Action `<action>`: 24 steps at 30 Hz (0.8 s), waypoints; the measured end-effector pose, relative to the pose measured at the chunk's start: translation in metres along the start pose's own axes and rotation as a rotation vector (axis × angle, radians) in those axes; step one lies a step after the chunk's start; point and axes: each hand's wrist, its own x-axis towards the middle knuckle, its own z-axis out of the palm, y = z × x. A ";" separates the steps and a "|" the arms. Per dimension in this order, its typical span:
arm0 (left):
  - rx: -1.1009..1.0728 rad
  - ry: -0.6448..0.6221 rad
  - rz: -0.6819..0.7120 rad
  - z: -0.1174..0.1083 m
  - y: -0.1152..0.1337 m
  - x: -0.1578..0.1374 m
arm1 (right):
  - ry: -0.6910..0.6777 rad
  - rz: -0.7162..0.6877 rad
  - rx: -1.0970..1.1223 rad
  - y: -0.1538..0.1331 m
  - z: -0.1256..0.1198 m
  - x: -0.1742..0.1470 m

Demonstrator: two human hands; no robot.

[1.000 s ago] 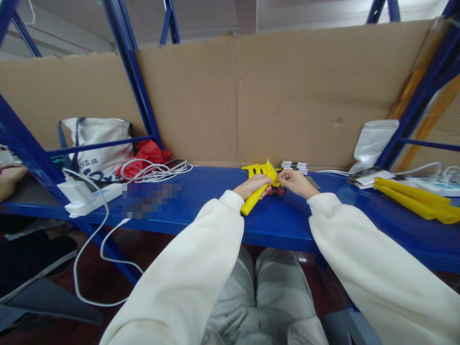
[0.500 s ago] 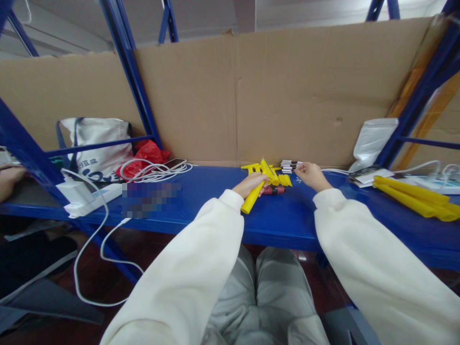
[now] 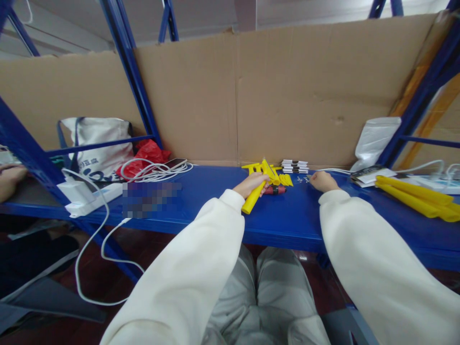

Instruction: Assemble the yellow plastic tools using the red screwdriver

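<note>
My left hand (image 3: 251, 184) is wrapped round a yellow plastic handle (image 3: 252, 202), whose round lower end points down towards me. Beyond that hand lie several yellow plastic pieces (image 3: 269, 171), some with flat bars and some short and slanted. A dark red cylindrical tool (image 3: 276, 190) lies just right of the handle, partly behind my fingers. My right hand (image 3: 322, 181) rests low over the shelf with fingers curled together, beside a scatter of tiny light-coloured parts (image 3: 301, 179), perhaps screws. Whatever its fingertips pinch is too small to make out.
Small white boxes with black bands (image 3: 294, 166) are stacked by the cardboard wall (image 3: 287, 96). Long yellow tubes (image 3: 413, 196) lie at right near a white pouch (image 3: 375, 141). At left are a coiled white cable (image 3: 158, 171), a power strip (image 3: 93, 201), a cloth bag (image 3: 102, 148) and another person's hand (image 3: 10, 179).
My right hand has shifted right and slightly down, uncovering the white boxes and more of the tiny parts. My left hand stays on the yellow handle, almost unmoved.
</note>
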 end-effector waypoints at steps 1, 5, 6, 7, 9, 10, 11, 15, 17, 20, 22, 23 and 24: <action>-0.004 -0.004 0.000 0.000 0.000 0.000 | -0.001 0.002 -0.006 0.000 0.001 0.000; -0.024 -0.023 -0.007 0.000 0.000 0.002 | 0.000 -0.015 -0.009 0.003 0.005 0.004; -0.029 -0.023 -0.013 0.001 0.000 0.003 | 0.011 -0.019 -0.002 0.004 0.006 0.006; -0.037 -0.022 -0.017 0.001 0.000 0.005 | 0.028 -0.018 0.008 0.004 0.007 0.006; -0.055 -0.009 -0.024 0.002 0.000 0.008 | 0.070 -0.001 0.046 0.004 0.006 0.006; -0.067 -0.001 -0.025 0.003 0.001 0.010 | 0.089 0.015 0.072 0.003 0.005 0.005; -0.084 0.008 -0.024 0.004 0.002 0.013 | 0.106 0.038 0.099 0.002 0.004 0.004; -0.175 0.021 -0.021 0.013 0.009 0.025 | 0.155 0.144 0.198 -0.004 -0.004 -0.005; -0.216 0.019 -0.036 0.022 0.013 0.033 | 0.169 0.161 0.233 -0.006 -0.007 -0.008; -0.288 0.000 -0.076 0.040 0.018 0.044 | 0.177 0.167 0.266 -0.010 -0.009 -0.011; -0.308 -0.004 -0.108 0.054 0.020 0.052 | 0.189 0.174 0.284 -0.012 -0.009 -0.012; -0.309 -0.009 -0.115 0.062 0.021 0.055 | 0.198 0.178 0.294 -0.013 -0.009 -0.012; -0.310 -0.005 -0.106 0.069 0.022 0.059 | 0.211 0.185 0.304 -0.013 -0.009 -0.013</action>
